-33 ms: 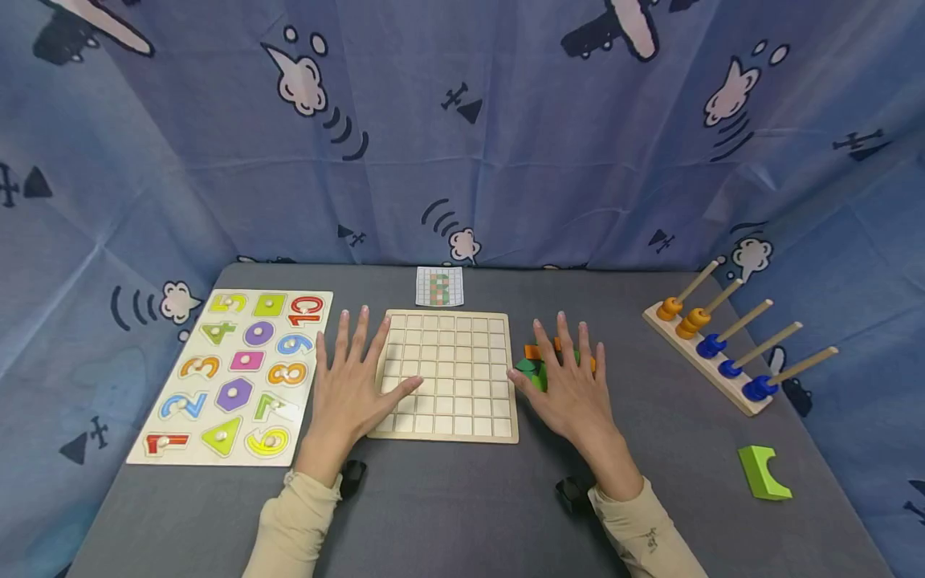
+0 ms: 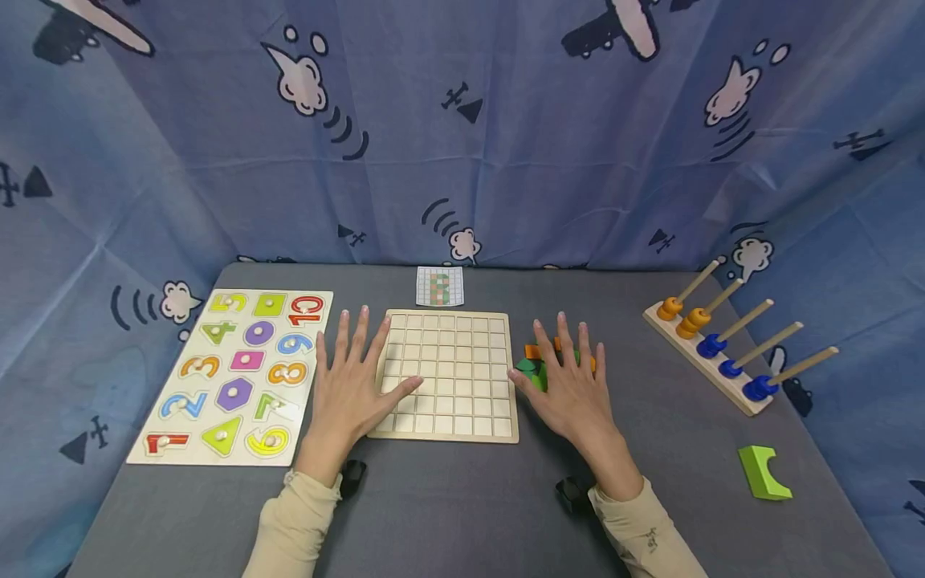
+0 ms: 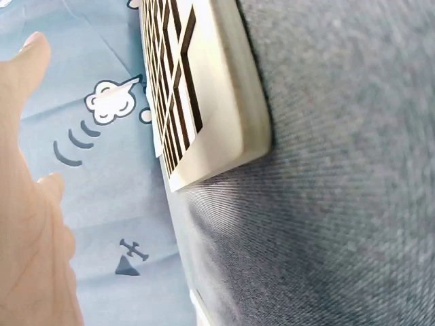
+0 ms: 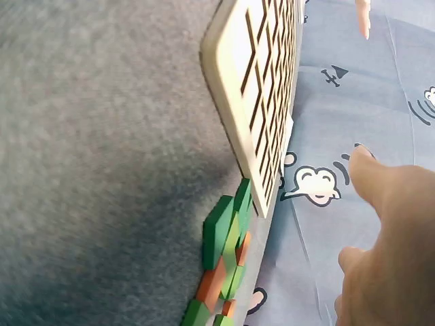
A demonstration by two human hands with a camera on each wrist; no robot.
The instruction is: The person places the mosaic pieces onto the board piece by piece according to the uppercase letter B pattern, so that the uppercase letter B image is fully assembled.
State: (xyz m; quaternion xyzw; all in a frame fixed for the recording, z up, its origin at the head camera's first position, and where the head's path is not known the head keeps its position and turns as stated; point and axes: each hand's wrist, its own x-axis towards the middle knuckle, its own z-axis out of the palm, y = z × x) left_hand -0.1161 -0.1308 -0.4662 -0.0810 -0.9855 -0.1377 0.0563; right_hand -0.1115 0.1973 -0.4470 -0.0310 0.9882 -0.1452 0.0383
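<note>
A square wooden grid board [image 2: 462,393] lies at the middle of the grey table. My left hand [image 2: 350,397] hovers with spread fingers over its left edge, the thumb reaching above the grid. Beyond the board's right edge, my right hand [image 2: 573,397] is held above a group of green and orange blocks [image 2: 532,368], partly hiding them. The right wrist view shows these flat blocks [image 4: 219,231] lying close by the board's corner, below the raised fingers. Both hands hold nothing. Behind the board lies a small card [image 2: 439,287] printed with a coloured grid pattern.
On the left lies a puzzle board [image 2: 209,391] with numbers and knobbed shapes. A peg stand [image 2: 711,365] with orange and blue beads is at the right, and a lime-green curved block [image 2: 764,474] lies nearer. A blue patterned curtain [image 2: 520,160] hangs behind the table.
</note>
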